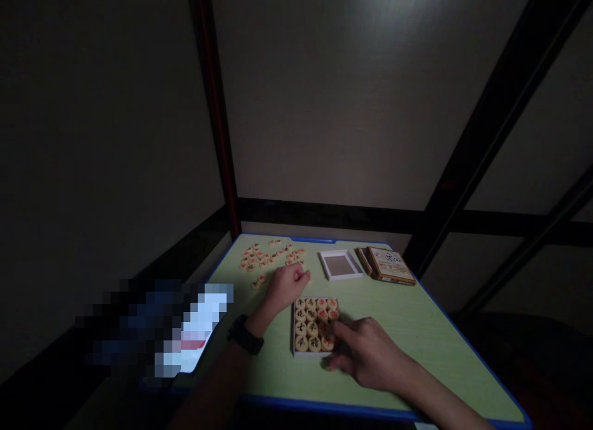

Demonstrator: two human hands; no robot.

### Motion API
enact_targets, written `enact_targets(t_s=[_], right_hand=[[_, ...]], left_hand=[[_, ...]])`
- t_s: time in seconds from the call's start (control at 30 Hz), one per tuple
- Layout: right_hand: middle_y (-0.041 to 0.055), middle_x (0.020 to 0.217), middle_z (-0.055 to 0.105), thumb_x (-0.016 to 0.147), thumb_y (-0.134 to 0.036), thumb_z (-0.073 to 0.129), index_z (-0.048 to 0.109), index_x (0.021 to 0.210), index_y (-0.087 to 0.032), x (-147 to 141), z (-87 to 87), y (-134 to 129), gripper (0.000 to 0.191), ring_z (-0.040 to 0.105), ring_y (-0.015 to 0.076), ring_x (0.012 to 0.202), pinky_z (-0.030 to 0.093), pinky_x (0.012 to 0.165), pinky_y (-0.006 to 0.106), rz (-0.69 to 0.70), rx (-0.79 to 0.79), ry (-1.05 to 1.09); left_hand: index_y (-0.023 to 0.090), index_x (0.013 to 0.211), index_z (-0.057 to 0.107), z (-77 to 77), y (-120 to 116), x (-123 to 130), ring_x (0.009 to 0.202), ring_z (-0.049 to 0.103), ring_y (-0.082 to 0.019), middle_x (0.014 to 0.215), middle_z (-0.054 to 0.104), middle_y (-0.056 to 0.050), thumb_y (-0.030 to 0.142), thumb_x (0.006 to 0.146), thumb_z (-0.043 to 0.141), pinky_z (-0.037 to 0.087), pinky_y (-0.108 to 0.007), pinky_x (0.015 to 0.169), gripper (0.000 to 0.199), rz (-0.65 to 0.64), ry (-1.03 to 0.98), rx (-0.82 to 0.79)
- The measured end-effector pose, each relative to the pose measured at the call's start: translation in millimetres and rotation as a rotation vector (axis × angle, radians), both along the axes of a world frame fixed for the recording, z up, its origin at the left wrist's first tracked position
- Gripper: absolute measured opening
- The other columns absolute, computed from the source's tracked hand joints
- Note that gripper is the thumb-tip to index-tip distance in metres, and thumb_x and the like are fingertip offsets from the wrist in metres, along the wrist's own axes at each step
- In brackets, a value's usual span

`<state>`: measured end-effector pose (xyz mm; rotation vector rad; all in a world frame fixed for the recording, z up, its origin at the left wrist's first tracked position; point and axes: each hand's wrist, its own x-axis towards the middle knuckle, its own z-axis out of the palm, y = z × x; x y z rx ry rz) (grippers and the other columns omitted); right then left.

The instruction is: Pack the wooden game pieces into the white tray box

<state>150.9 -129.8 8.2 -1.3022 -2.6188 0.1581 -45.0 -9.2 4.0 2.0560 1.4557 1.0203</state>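
Observation:
A square white box (317, 354) stands on the table, filled with rows of round wooden Chinese chess pieces (314, 343) with black and red characters. My right hand (364, 349) is at the box's right side, fingers bent, the fingertips on a shadowed Chinese chess piece (325, 329) in the right column. Beyond the box, my left hand (288, 284) is curled closed above the table, a dark watch (245, 335) on its wrist. What it holds, if anything, is hidden. Several loose Chinese chess pieces (265, 258) lie scattered past it.
An open white box lid (341, 278) lies at the far middle of the green table (393, 319). Flat printed boxes (393, 265) rest at the far right. A lit, pixelated screen (199, 325) is at the left edge. Dark-framed walls (333, 214) stand behind.

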Motion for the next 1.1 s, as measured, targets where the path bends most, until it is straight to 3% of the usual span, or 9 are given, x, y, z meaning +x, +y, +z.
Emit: enact_targets(t_s=[0.1,0.23,0.43,0.5,0.57,0.63,0.73,0.97,1.1], right_hand=[[0.0038,0.077,0.070,0.082,-0.041,0.070,0.062,0.095,-0.020,-0.8,-0.9,-0.3,0.026,0.064,0.0199,0.070,0.031,0.058,0.027,-0.008,-0.006,-0.003],[0.0042,0.077,0.071,0.082,-0.040,0.070,0.062,0.093,-0.019,0.2,1.8,-3.1,0.025,0.064,0.0192,0.068,0.032,0.057,0.026,-0.008,-0.018,0.031],[0.0016,0.072,0.071,0.087,-0.036,0.064,0.065,0.092,-0.020,4.4,27.1,19.5,0.017,0.063,0.0162,0.060,0.036,0.056,0.024,-0.055,-0.069,0.185],[0.0015,0.072,0.071,0.091,-0.027,0.056,0.067,0.096,-0.020,1.0,33.8,43.9,0.014,0.064,0.0157,0.062,0.039,0.058,0.023,-0.069,-0.094,0.203],[0.0023,0.077,0.072,0.086,-0.015,0.056,0.067,0.109,-0.020,-6.0,35.1,73.0,0.026,0.065,0.0169,0.068,0.042,0.062,0.024,-0.050,-0.101,0.148],[0.0078,0.099,0.073,0.079,-0.007,0.058,0.067,0.116,-0.019,-15.2,31.2,100.7,0.040,0.066,0.0195,0.084,0.045,0.071,0.025,0.003,-0.068,0.058],[0.0130,0.110,0.068,0.077,-0.004,0.056,0.068,0.116,-0.016,-27.8,20.9,129.0,0.042,0.065,0.0213,0.093,0.045,0.077,0.027,0.056,-0.048,-0.041],[0.0122,0.102,0.066,0.091,-0.012,0.049,0.070,0.098,-0.014,-33.6,3.5,139.9,0.022,0.063,0.0190,0.086,0.044,0.076,0.027,0.005,-0.002,-0.111],[0.0139,0.104,0.063,0.097,-0.016,0.042,0.064,0.100,-0.012,-30.5,1.4,133.1,0.022,0.063,0.0196,0.086,0.044,0.075,0.028,-0.033,0.015,-0.105]], left_hand=[[0.020,0.054,0.039,-0.3,0.3,-0.1,0.052,0.042,-0.012,0.051,0.042,0.005,0.029,0.081,0.056,0.022,-0.026,0.055,0.033,0.010,0.008,-0.007],[0.021,0.055,0.039,3.0,3.4,-3.4,0.053,0.042,-0.012,0.051,0.042,0.005,0.032,0.085,0.054,0.023,-0.026,0.056,0.035,0.125,0.020,0.009],[0.021,0.066,0.053,13.3,14.2,-24.2,0.061,0.050,-0.016,0.060,0.054,0.001,0.030,0.094,0.044,0.027,-0.026,0.060,0.030,0.332,0.088,0.046],[0.021,0.073,0.060,14.0,17.4,-34.3,0.068,0.054,-0.018,0.066,0.060,-0.002,0.028,0.093,0.047,0.032,-0.027,0.064,0.025,0.295,0.150,0.070],[0.021,0.077,0.066,11.6,19.5,-42.6,0.078,0.058,-0.020,0.075,0.066,-0.004,0.024,0.088,0.054,0.037,-0.029,0.073,0.016,0.169,0.190,0.097],[0.021,0.081,0.070,6.7,20.3,-47.4,0.088,0.059,-0.022,0.085,0.068,-0.005,0.022,0.081,0.064,0.040,-0.031,0.084,0.006,0.013,0.210,0.096],[0.021,0.090,0.073,-2.0,19.2,-47.9,0.100,0.059,-0.024,0.097,0.069,-0.007,0.023,0.071,0.076,0.041,-0.035,0.095,0.020,-0.159,0.262,0.057],[0.020,0.090,0.071,-13.5,17.8,-42.2,0.105,0.058,-0.024,0.101,0.067,-0.007,0.019,0.078,0.070,0.041,-0.035,0.097,0.012,-0.205,0.350,0.067],[0.020,0.089,0.069,-13.5,18.3,-40.4,0.104,0.057,-0.024,0.100,0.068,-0.007,0.019,0.079,0.068,0.040,-0.035,0.097,0.010,-0.194,0.349,0.082]])
